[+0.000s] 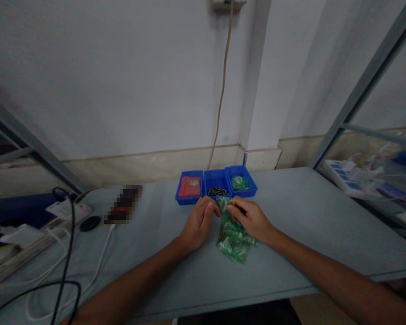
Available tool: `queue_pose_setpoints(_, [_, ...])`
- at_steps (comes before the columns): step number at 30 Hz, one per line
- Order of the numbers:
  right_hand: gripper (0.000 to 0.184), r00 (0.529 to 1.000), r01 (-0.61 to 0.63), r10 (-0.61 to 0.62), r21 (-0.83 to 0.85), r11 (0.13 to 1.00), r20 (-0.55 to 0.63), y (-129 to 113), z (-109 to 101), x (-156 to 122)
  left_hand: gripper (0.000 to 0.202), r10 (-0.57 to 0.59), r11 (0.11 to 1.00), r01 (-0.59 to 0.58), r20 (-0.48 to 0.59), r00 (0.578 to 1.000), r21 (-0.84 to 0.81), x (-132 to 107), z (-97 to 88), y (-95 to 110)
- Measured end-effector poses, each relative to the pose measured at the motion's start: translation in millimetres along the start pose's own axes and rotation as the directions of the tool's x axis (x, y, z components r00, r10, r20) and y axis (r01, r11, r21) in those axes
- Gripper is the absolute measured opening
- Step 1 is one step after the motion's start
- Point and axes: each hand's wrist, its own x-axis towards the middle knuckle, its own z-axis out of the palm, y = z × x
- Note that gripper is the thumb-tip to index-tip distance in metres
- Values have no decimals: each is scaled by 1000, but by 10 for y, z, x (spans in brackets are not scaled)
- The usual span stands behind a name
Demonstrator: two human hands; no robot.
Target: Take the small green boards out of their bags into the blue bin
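A crumpled green see-through plastic bag hangs and lies at the table's front middle, its top between my two hands. My left hand is closed, thumb and curled fingers pinching at the bag's upper left edge. Opposite it, my right hand pinches the upper right edge with thumb and forefinger. Whether the green plastic is one bag or more, I cannot tell. Just behind the hands, a blue bin holds small dark and silvery metal parts.
Beside the middle bin stand a left blue bin with a red-edged plastic bag and a right blue bin with green plastic. Leftward lie a blurred-out phone-like object, a black round lid, cables and a power strip.
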Motion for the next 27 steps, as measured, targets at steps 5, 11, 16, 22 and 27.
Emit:
queue_pose_setpoints(5, [46, 998, -67, 68, 76, 995, -17, 32, 24, -7, 26, 87, 995, -84, -48, 995, 62, -10, 50, -47])
queue_pose_setpoints(11, [50, 995, -99, 96, 169, 981, 28, 26, 26, -15, 34, 77, 991, -76, -8, 997, 114, -13, 42, -73])
queue_pose_setpoints(16, [28, 999, -27, 33, 129, 991, -40, 3, 21, -20, 21, 52, 993, -51, -6, 999, 105, -4, 16, -14])
queue_pose_setpoints(22, [32, 990, 140, -141, -53, 989, -6, 33, 10, -22, 32, 11, 997, -12, 15, 1000, 70, 2, 22, -17])
queue_pose_setpoints(27, [27, 982, 185, -182, -62, 981, 46, 35, -3, -16, 32, 10, 998, -12, 23, 1000, 58, 7, 6, -7])
